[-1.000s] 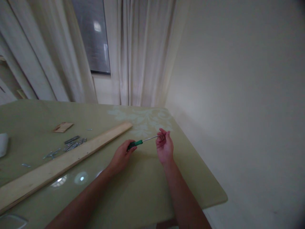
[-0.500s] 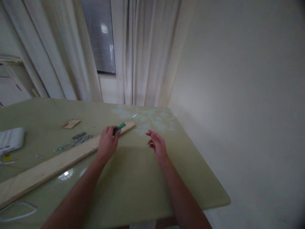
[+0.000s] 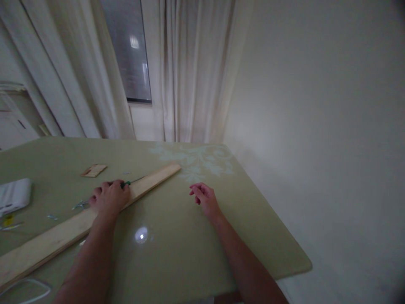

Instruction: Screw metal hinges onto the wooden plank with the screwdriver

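My left hand (image 3: 109,197) rests over a long pale wooden plank (image 3: 57,236) that lies slantwise on the green table (image 3: 177,249). It is closed round a green-handled screwdriver (image 3: 128,183), whose thin shaft points right along the plank's far side. My right hand (image 3: 204,198) hovers just above the table to the right of the plank's end, fingers loosely curled and apart, holding nothing. Small metal screws and fittings (image 3: 80,205) lie beside my left hand, partly hidden by it.
A small wooden piece (image 3: 94,170) lies farther back on the table. A white object (image 3: 14,195) sits at the left edge, with a small yellow bit (image 3: 8,220) near it. Curtains (image 3: 186,71) and a window stand behind; a bare wall is at the right.
My left hand has carried the screwdriver leftward from near my right hand to the far side of the plank. My right hand let go of the shaft tip and lowered toward the table.
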`<state>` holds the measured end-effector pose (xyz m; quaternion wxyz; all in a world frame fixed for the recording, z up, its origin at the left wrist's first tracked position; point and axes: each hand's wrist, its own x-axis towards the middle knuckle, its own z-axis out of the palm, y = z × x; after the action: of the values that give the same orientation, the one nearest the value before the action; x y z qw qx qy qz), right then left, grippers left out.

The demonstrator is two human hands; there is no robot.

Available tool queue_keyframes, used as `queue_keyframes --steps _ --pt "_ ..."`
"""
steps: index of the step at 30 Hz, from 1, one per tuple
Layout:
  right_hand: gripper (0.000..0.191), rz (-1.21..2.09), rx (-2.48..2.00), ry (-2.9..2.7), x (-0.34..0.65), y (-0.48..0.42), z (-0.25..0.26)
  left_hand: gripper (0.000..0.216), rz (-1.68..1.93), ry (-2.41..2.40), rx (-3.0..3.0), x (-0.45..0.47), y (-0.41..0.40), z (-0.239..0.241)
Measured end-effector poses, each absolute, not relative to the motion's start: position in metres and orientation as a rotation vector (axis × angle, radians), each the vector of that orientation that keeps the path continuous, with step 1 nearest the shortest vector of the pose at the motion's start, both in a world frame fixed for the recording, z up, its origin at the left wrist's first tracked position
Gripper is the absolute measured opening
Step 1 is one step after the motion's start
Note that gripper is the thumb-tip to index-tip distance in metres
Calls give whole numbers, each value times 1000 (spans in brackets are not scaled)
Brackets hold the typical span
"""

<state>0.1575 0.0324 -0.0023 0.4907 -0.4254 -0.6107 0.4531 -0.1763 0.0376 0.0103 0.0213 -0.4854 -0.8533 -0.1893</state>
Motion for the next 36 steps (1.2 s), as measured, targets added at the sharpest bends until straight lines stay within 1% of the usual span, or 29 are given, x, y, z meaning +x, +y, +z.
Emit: queue_keyframes --steps 5,8,10,11,12,13,15,18,20,36 --pt "20 899 -1088 -1847 149 19 -3 46 -649 -2532 -1536 -160 38 20" --pt "21 843 -1071 -2035 142 12 -4 49 -960 -2302 -1734 -121 33 22" --pt "19 823 -1046 -2149 138 10 -8 51 -1263 -1974 -2140 -83 25 18" --pt "17 814 -1033 -2205 137 9 -11 51 -1351 -1777 -2406 -62 21 13" --pt "17 805 -1020 -2258 136 8 -15 50 -1362 -1603 -2689 -44 16 8" --pt "21 795 -1010 -2304 135 8 -18 48 -1321 -1468 -2954 -28 11 4" --pt "31 770 -1004 -2369 135 7 -25 43 -1269 -1438 -3260 -7 4 -3" --pt "42 725 -1016 -2412 134 7 -29 39 -1330 -1515 -3330 -2 2 -3" --pt "46 703 -1016 -2431 133 7 -29 38 -1374 -1541 -3330 -6 4 1" --pt "37 655 -953 -2450 132 11 -34 36 -1409 -1578 -3300 -7 4 4"
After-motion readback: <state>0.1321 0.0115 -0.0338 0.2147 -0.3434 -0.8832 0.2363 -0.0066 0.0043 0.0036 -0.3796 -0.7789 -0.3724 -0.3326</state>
